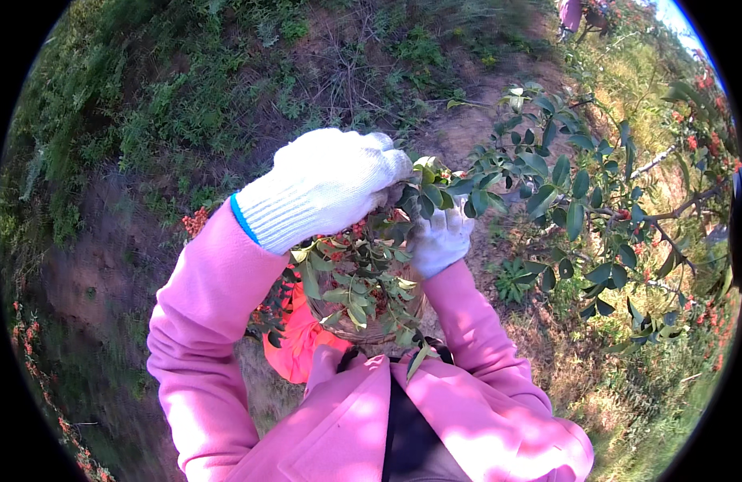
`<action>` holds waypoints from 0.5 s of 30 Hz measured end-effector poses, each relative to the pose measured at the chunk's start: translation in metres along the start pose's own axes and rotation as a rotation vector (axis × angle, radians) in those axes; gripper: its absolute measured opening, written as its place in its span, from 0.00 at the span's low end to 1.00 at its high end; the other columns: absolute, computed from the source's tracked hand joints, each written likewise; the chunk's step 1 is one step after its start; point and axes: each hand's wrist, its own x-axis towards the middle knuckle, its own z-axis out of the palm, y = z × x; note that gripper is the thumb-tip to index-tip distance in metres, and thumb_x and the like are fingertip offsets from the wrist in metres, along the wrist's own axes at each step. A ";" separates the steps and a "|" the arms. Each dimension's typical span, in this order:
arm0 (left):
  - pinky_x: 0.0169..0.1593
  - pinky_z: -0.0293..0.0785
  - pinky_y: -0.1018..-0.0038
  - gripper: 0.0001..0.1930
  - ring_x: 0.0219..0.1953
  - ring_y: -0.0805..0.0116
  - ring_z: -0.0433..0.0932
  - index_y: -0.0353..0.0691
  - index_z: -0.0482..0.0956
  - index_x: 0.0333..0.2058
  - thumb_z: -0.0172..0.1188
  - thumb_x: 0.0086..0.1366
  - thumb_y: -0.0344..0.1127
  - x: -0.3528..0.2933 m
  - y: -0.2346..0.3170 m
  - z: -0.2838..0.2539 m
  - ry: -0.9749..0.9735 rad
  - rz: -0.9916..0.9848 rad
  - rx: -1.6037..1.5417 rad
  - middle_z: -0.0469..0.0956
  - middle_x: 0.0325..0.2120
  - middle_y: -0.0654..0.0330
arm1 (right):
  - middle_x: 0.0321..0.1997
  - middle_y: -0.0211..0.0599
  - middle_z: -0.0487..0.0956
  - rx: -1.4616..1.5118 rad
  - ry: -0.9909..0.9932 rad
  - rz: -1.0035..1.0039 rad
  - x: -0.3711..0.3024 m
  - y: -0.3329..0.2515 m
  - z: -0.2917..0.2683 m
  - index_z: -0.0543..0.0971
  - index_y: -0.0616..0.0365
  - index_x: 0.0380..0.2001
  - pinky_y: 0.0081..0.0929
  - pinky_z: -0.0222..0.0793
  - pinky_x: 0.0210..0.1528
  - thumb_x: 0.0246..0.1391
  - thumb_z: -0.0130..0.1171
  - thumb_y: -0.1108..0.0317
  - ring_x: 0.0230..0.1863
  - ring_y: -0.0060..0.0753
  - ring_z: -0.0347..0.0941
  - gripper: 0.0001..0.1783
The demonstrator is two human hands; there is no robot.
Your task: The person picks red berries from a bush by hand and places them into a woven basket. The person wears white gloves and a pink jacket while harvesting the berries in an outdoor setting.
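My left hand (339,181), in a white knit glove with a blue cuff edge, is closed at the tip of a leafy branch (540,173) reaching in from the right. My right hand (442,237), gloved in white and soiled, is just below and right of it, its fingers bent in among the leaves. What those fingers hold is hidden by foliage. Below both hands hang clusters of small red berries (356,230) among green leaves (356,309). Under them, against my front, is a round woven basket (373,331), mostly covered by leaves.
Bright orange-red cloth (295,341) lies beside the basket. Thorny-looking branches with red berries (712,145) fill the right side. Another berry cluster (196,222) is left of my wrist. Weeds (170,120) grow on the slope ahead. A pink-clothed person (570,13) is far off at top right.
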 end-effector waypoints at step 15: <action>0.25 0.74 0.77 0.09 0.23 0.72 0.79 0.39 0.77 0.38 0.57 0.62 0.36 -0.015 -0.018 0.013 0.095 -0.370 -0.991 0.81 0.28 0.59 | 0.57 0.26 0.69 0.097 -0.038 0.086 0.003 -0.007 -0.009 0.72 0.39 0.52 0.48 0.57 0.57 0.34 0.60 0.60 0.57 0.39 0.63 0.33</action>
